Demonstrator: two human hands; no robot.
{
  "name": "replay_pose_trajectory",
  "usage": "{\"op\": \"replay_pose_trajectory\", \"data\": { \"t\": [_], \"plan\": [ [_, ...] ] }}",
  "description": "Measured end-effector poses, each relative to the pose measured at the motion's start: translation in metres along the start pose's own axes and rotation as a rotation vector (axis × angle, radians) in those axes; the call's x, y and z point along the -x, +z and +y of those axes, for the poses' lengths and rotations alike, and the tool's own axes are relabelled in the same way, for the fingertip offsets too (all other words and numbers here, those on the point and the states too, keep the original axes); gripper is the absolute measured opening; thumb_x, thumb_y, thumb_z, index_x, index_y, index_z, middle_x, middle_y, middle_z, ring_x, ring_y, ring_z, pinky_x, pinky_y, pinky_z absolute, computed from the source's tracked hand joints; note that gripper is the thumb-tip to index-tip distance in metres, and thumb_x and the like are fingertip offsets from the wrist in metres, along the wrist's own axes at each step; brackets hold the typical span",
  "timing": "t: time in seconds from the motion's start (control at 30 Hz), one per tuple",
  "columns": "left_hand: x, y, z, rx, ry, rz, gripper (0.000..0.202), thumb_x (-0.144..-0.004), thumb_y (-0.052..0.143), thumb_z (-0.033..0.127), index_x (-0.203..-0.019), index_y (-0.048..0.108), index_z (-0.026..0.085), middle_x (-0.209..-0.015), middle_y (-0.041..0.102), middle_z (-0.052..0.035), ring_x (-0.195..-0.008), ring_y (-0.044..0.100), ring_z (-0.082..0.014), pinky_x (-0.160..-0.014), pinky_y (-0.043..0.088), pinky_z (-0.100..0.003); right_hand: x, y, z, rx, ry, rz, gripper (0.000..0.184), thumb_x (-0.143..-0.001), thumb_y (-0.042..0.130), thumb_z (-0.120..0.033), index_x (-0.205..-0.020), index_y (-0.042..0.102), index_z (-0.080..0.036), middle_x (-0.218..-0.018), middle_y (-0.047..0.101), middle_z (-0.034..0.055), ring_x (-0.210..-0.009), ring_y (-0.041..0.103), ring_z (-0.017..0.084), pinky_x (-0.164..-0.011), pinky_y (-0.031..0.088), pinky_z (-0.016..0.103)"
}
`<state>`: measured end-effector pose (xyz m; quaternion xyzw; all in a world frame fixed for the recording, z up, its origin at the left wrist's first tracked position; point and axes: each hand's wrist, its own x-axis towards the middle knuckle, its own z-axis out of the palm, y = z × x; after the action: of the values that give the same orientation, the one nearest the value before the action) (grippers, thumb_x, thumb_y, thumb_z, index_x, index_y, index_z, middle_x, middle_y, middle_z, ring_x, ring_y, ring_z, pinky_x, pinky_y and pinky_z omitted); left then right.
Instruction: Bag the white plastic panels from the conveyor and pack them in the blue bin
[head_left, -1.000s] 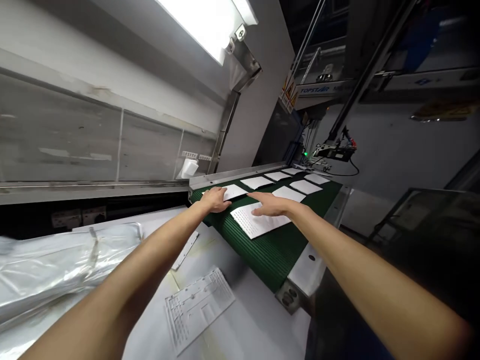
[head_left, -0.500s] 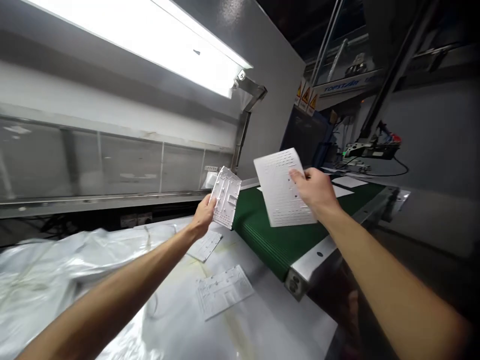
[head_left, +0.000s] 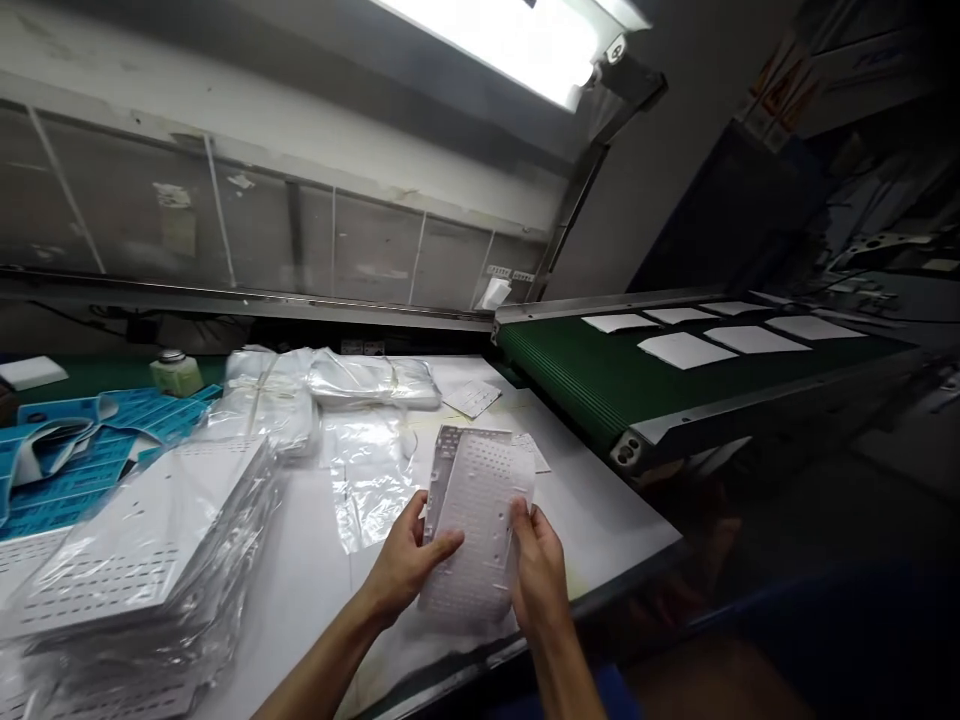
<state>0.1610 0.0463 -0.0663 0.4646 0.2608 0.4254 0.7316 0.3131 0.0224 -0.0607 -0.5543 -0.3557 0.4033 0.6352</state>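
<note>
My hands hold two white parts together above the white worktable (head_left: 600, 520). A perforated white sheet (head_left: 474, 530) lies against a moulded white panel with a ribbed frame (head_left: 448, 462), and the sheet hides most of the panel. My left hand (head_left: 409, 565) grips the stacked parts at their left edge. My right hand (head_left: 538, 575) grips them at the right edge. A clear plastic bag (head_left: 367, 480) lies on the table just behind them.
A stack of bagged perforated panels (head_left: 142, 540) stands at the left, with plastic-wrapped bundles (head_left: 322, 385) behind it. Farther left is a blue tray (head_left: 67, 440). A green conveyor belt (head_left: 592, 375) at the right carries several white sheets (head_left: 679, 350).
My view has swung left, away from the conveyor. The sheet and moulded panel, held apart earlier, are now together and lowered over the table between my hands.
</note>
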Motion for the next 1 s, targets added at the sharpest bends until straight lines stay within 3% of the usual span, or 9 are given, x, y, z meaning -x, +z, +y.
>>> {"op": "replay_pose_trajectory", "data": {
  "t": [0.17,0.33,0.43,0.6,0.73,0.83,0.9,1.0],
  "plan": [
    [0.013,-0.021,-0.002,-0.122,0.067,0.106,0.045,-0.078,0.063,0.045,-0.115,0.051,0.021,-0.114,0.062,-0.0086,-0.103,0.060,-0.0248,-0.088,0.049,-0.035,0.024,0.017,0.011,0.015,-0.040,-0.021,0.036,-0.078,0.058,-0.054,-0.095,0.055,-0.022,-0.087,0.068,0.0042,-0.080,0.064,0.025,-0.067,0.053,0.035],
    [-0.001,-0.018,-0.013,-0.242,0.206,0.188,0.039,-0.076,0.064,0.046,-0.103,0.058,0.019,-0.093,0.066,-0.0063,-0.086,0.063,-0.0246,-0.076,0.051,-0.034,0.020,0.028,0.016,0.039,-0.101,0.015,0.039,-0.079,0.056,-0.054,-0.100,0.053,-0.021,-0.088,0.066,0.0050,-0.080,0.063,0.025,-0.063,0.051,0.033],
    [-0.006,-0.020,-0.023,-0.306,0.232,0.231,0.039,-0.075,0.063,0.047,-0.096,0.060,0.015,-0.085,0.067,-0.0060,-0.077,0.062,-0.0232,-0.068,0.050,-0.032,0.021,0.028,0.029,0.064,-0.135,0.087,0.040,-0.077,0.061,-0.053,-0.099,0.048,-0.022,-0.092,0.064,0.0047,-0.086,0.061,0.023,-0.069,0.049,0.031],
    [-0.003,-0.032,-0.047,-0.359,0.229,0.195,0.033,-0.077,0.063,0.041,-0.097,0.060,0.015,-0.082,0.065,-0.0042,-0.077,0.060,-0.0206,-0.069,0.048,-0.029,0.036,0.024,0.062,0.086,-0.078,0.089,0.057,-0.074,0.063,-0.052,-0.116,0.036,-0.023,-0.098,0.062,0.0062,-0.086,0.061,0.022,-0.074,0.049,0.033],
    [-0.002,-0.034,-0.060,-0.325,0.247,0.205,0.040,-0.076,0.063,0.043,-0.104,0.056,0.016,-0.085,0.064,-0.0049,-0.078,0.059,-0.0208,-0.070,0.048,-0.030,0.046,0.018,0.078,0.143,0.014,0.087,0.052,-0.072,0.066,-0.050,-0.111,0.047,-0.020,-0.096,0.067,0.0083,-0.089,0.062,0.024,-0.078,0.049,0.034],
    [-0.002,-0.032,-0.055,-0.357,0.261,0.175,0.041,-0.081,0.056,0.048,-0.107,0.054,0.017,-0.087,0.062,-0.0050,-0.077,0.058,-0.0198,-0.070,0.047,-0.030,0.044,0.006,0.078,0.199,0.085,0.089,0.050,-0.068,0.070,-0.051,-0.103,0.054,-0.019,-0.090,0.069,0.0074,-0.083,0.064,0.025,-0.073,0.050,0.033],
    [-0.003,-0.034,-0.046,-0.471,0.272,0.186,0.036,-0.089,0.043,0.046,-0.109,0.054,0.017,-0.092,0.061,-0.0060,-0.081,0.057,-0.0194,-0.072,0.047,-0.031,0.039,-0.005,0.074,0.249,0.124,0.117,0.050,-0.066,0.071,-0.052,-0.100,0.056,-0.018,-0.085,0.069,0.0062,-0.078,0.064,0.024,-0.069,0.051,0.031],
    [-0.008,-0.051,-0.035,-0.866,0.269,0.301,0.031,-0.095,0.032,0.031,-0.110,0.056,0.018,-0.098,0.060,-0.0079,-0.092,0.054,-0.0208,-0.083,0.043,-0.035,0.027,-0.020,0.065,0.216,0.178,0.204,0.060,-0.068,0.070,-0.051,-0.116,0.052,-0.020,-0.097,0.069,0.0057,-0.089,0.063,0.025,-0.077,0.051,0.032]
  ]
}}
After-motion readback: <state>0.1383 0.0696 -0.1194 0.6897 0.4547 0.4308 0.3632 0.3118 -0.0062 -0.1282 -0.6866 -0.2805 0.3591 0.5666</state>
